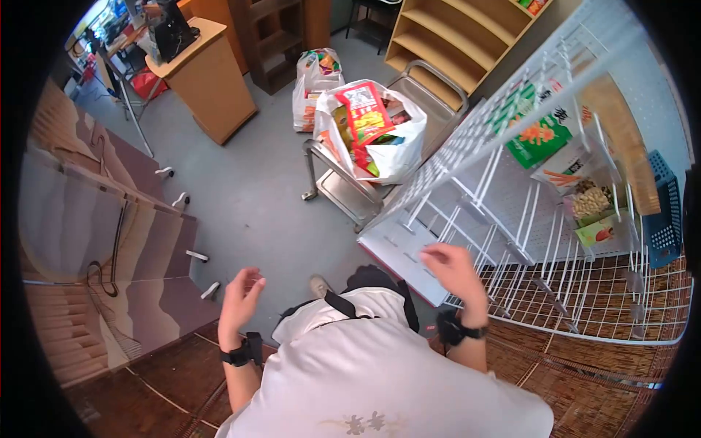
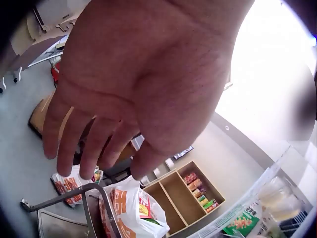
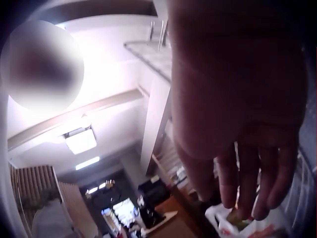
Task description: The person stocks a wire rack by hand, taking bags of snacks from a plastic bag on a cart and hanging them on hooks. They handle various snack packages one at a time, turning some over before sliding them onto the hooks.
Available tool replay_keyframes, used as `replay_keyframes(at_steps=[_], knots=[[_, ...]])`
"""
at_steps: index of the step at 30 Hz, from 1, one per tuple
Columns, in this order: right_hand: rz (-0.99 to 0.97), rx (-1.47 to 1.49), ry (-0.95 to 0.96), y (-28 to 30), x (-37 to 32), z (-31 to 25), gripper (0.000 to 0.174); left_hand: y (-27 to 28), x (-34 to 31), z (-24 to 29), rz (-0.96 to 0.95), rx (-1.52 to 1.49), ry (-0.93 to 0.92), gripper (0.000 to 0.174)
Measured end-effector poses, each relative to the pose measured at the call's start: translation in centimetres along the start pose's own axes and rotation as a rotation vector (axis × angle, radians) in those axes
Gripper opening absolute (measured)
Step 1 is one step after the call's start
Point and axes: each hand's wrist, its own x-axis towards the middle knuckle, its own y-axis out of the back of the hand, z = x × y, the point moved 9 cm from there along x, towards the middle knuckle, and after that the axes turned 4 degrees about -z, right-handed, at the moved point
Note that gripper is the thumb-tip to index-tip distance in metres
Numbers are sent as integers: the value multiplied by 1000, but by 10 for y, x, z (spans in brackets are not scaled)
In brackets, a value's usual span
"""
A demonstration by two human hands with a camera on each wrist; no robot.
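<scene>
My left hand [image 1: 239, 301] is held up in front of my body with nothing in it; the left wrist view shows its palm and loosely spread fingers. On the other side, my right hand [image 1: 454, 271] is raised beside the white wire rack [image 1: 504, 241], fingers relaxed and holding nothing. Ahead of both hands, a white plastic bag [image 1: 406, 146] full of packaged snacks sits on a metal cart [image 1: 343, 193]. A red snack packet [image 1: 365, 113] lies on top of the bag's contents. Green snack packs [image 1: 540, 135] and other packets hang or stand in the rack.
Another filled bag [image 1: 303, 102] stands on the floor behind the cart. Wooden shelves [image 1: 453, 40] are at the back, and a wooden cabinet [image 1: 208, 84] at the back left. A patterned panel [image 1: 139, 226] on white feet borders the left. A blue basket [image 1: 663, 212] hangs on the right.
</scene>
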Motion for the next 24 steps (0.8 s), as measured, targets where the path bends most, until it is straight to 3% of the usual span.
replay_keyframes(at_steps=[1,3,5,10,14,15,17,18,20,21,22,24], knots=[[-155,-22,-14,-34,27,-11,18,1,8,2,-58,33,-1,31],[-202,-110,74,-67,81,-27,24,4,22,8,-116,60,3,34],[-147,-22,101,-82,144,-6,29,11,36,13,-167,164,22,38],[233,-91,217,-67,294,7,51,33,78,15,-169,171,67,36],[435,-282,79,-52,393,51,56,41,135,41,-248,154,22,39],[442,-272,66,-57,404,57,56,43,153,55,-267,140,-8,41],[627,-672,-167,-54,403,63,57,39,191,89,-332,153,-48,42],[631,-672,-183,-48,404,63,57,32,212,107,-383,153,-93,42],[254,-610,-484,-55,412,93,55,11,255,138,-463,95,-170,42],[314,-656,-402,-53,410,98,41,-4,272,156,-533,31,-238,43],[323,-646,-432,-51,402,102,41,-21,291,169,-597,-28,-278,42],[239,-630,-439,-56,389,104,27,-53,326,185,-692,-86,-318,42]])
